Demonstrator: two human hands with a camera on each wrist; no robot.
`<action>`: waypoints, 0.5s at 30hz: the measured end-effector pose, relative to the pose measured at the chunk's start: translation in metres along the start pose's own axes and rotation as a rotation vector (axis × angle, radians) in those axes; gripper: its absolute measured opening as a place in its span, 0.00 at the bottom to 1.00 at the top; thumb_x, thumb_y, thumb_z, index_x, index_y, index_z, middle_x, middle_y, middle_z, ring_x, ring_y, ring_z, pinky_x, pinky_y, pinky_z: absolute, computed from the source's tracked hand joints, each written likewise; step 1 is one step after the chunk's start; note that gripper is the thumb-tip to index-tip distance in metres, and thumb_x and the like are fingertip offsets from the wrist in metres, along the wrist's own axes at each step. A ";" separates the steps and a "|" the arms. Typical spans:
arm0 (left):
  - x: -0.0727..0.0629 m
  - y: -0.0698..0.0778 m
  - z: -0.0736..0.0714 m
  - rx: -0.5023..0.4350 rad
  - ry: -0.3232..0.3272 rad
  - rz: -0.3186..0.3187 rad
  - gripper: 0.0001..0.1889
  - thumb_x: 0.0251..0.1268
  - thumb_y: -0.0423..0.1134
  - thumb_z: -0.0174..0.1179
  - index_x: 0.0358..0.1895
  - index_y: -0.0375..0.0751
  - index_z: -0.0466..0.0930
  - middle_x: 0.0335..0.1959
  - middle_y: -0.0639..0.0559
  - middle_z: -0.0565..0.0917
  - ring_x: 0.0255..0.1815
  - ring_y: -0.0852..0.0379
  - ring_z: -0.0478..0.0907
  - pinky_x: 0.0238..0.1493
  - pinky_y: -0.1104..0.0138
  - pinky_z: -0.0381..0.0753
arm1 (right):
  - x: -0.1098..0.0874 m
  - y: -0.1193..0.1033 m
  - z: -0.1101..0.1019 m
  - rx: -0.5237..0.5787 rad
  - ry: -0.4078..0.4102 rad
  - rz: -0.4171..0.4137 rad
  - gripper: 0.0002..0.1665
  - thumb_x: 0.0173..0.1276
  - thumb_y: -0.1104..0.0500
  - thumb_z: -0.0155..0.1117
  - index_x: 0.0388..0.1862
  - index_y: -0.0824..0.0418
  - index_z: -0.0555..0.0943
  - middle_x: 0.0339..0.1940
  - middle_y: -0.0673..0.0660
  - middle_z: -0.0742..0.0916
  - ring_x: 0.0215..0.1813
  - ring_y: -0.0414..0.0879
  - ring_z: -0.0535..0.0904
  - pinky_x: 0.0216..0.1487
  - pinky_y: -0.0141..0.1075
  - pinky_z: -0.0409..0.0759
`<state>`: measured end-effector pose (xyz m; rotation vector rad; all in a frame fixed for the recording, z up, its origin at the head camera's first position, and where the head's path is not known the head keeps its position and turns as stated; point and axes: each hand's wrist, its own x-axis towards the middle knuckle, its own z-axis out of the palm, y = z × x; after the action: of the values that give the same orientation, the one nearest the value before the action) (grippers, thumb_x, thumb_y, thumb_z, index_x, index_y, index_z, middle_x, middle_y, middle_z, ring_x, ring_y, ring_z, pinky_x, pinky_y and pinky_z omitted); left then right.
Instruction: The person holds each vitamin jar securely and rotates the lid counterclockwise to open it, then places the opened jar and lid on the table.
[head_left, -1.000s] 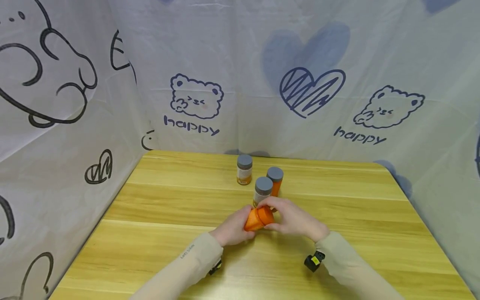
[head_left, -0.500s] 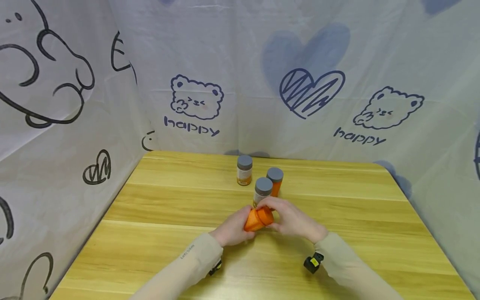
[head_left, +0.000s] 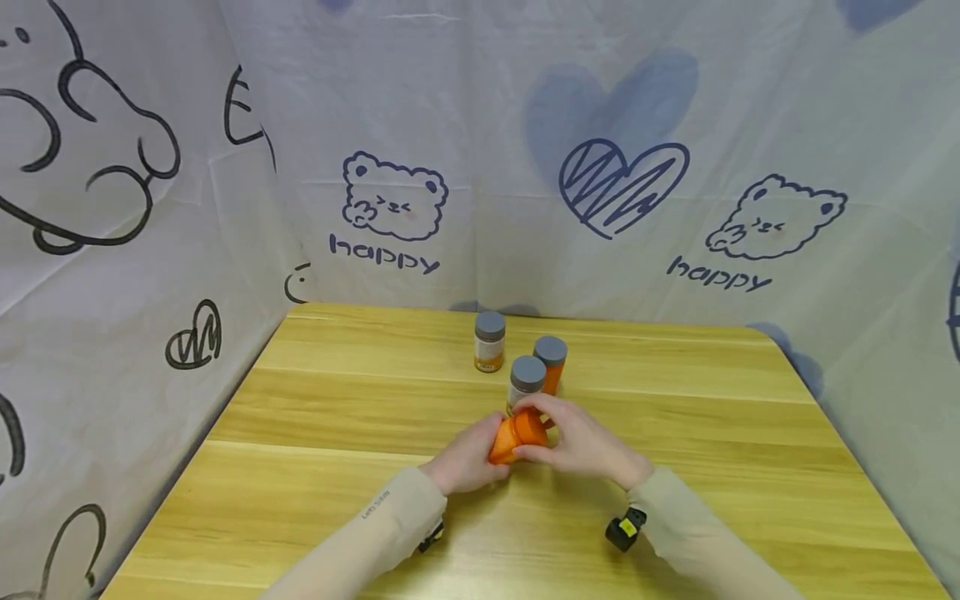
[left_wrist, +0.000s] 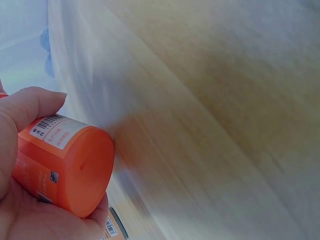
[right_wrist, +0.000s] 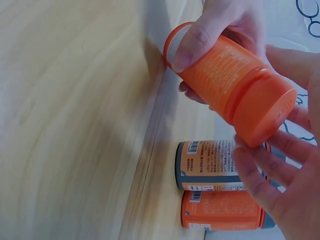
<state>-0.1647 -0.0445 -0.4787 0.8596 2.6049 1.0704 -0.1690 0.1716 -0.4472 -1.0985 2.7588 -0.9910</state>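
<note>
as the left hand grips an orange bottle, the right hand, fingers curved around the cap, has shifted its thumb inward. a regrip for twisting, it seems.

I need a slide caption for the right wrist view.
Left hand grips a labelled orange bottle, right hand at its orange cap.

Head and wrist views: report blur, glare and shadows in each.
Head view: mostly clear, with a pale sheen on the near part of the wooden table; left wrist view: the tabletop is hazy and blurred, while the orange bottle is sharper; right wrist view: a soft dark shadow falls on the table near the bottle's base, and the bottle's printed lines show more clearly.
</note>
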 end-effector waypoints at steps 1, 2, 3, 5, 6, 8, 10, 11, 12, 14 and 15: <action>0.000 0.000 0.000 0.002 -0.001 0.000 0.24 0.55 0.29 0.69 0.53 0.35 0.69 0.37 0.50 0.76 0.34 0.58 0.72 0.36 0.69 0.73 | 0.000 -0.001 0.000 0.015 0.001 0.023 0.32 0.66 0.45 0.72 0.63 0.59 0.76 0.57 0.50 0.84 0.52 0.41 0.81 0.55 0.39 0.83; 0.000 0.000 0.000 0.007 0.000 0.000 0.23 0.55 0.29 0.69 0.53 0.35 0.69 0.37 0.50 0.76 0.34 0.58 0.72 0.37 0.69 0.73 | 0.000 -0.002 0.000 0.030 0.006 0.045 0.32 0.67 0.45 0.71 0.63 0.59 0.76 0.57 0.50 0.84 0.52 0.42 0.81 0.55 0.39 0.83; -0.001 0.001 0.000 0.011 0.001 0.001 0.23 0.56 0.29 0.69 0.53 0.35 0.70 0.37 0.50 0.76 0.35 0.58 0.72 0.37 0.69 0.73 | 0.000 -0.003 0.000 0.049 0.012 0.072 0.31 0.67 0.45 0.70 0.62 0.59 0.76 0.57 0.51 0.84 0.52 0.43 0.81 0.54 0.39 0.83; -0.001 0.001 0.000 0.017 0.001 0.006 0.23 0.56 0.29 0.69 0.53 0.35 0.70 0.38 0.50 0.76 0.35 0.58 0.72 0.38 0.68 0.73 | 0.001 -0.005 -0.001 0.098 0.029 0.127 0.29 0.69 0.45 0.69 0.62 0.60 0.76 0.56 0.52 0.85 0.53 0.45 0.82 0.54 0.41 0.83; -0.001 0.002 0.000 0.020 0.002 0.009 0.23 0.56 0.30 0.69 0.54 0.35 0.70 0.38 0.50 0.76 0.35 0.58 0.72 0.38 0.68 0.73 | 0.001 -0.006 -0.001 0.120 0.040 0.154 0.28 0.70 0.46 0.68 0.61 0.60 0.76 0.56 0.54 0.85 0.53 0.46 0.82 0.54 0.41 0.83; -0.002 0.002 0.000 0.024 0.006 0.012 0.24 0.56 0.30 0.69 0.54 0.35 0.70 0.39 0.50 0.77 0.35 0.58 0.72 0.39 0.68 0.73 | 0.002 -0.008 -0.002 0.152 0.071 0.205 0.26 0.71 0.47 0.66 0.60 0.61 0.77 0.54 0.56 0.86 0.52 0.49 0.83 0.52 0.42 0.84; -0.002 0.002 0.000 0.026 0.010 0.011 0.24 0.55 0.30 0.69 0.55 0.34 0.70 0.39 0.50 0.77 0.35 0.58 0.72 0.39 0.68 0.73 | 0.003 -0.009 -0.002 0.179 0.107 0.264 0.23 0.72 0.48 0.65 0.58 0.61 0.78 0.53 0.58 0.86 0.51 0.50 0.84 0.51 0.42 0.84; -0.002 0.003 0.001 0.025 0.012 0.007 0.24 0.55 0.30 0.69 0.55 0.35 0.70 0.39 0.50 0.77 0.35 0.58 0.72 0.40 0.67 0.73 | 0.004 -0.010 -0.003 0.184 0.125 0.293 0.21 0.73 0.48 0.64 0.56 0.60 0.78 0.52 0.58 0.86 0.50 0.50 0.84 0.50 0.42 0.83; -0.002 0.002 0.001 0.025 0.013 0.005 0.25 0.55 0.30 0.69 0.55 0.35 0.70 0.39 0.50 0.77 0.35 0.58 0.72 0.40 0.67 0.73 | 0.004 -0.010 -0.003 0.188 0.143 0.321 0.20 0.73 0.48 0.63 0.54 0.60 0.79 0.51 0.58 0.87 0.49 0.50 0.84 0.50 0.41 0.83; -0.003 0.002 0.001 0.022 0.013 -0.002 0.25 0.54 0.30 0.69 0.54 0.35 0.69 0.38 0.50 0.77 0.35 0.58 0.72 0.40 0.67 0.74 | 0.005 -0.012 -0.005 0.196 0.175 0.380 0.18 0.73 0.48 0.63 0.51 0.59 0.80 0.50 0.57 0.87 0.49 0.49 0.83 0.50 0.39 0.82; -0.003 0.002 0.002 0.020 0.012 -0.005 0.25 0.54 0.30 0.69 0.54 0.35 0.69 0.38 0.50 0.77 0.35 0.58 0.72 0.40 0.67 0.74 | 0.006 -0.013 -0.006 0.201 0.184 0.401 0.18 0.74 0.47 0.62 0.50 0.59 0.80 0.49 0.58 0.87 0.49 0.49 0.83 0.50 0.38 0.81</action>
<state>-0.1608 -0.0441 -0.4784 0.8524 2.6311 1.0530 -0.1669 0.1641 -0.4341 -0.4228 2.7691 -1.3186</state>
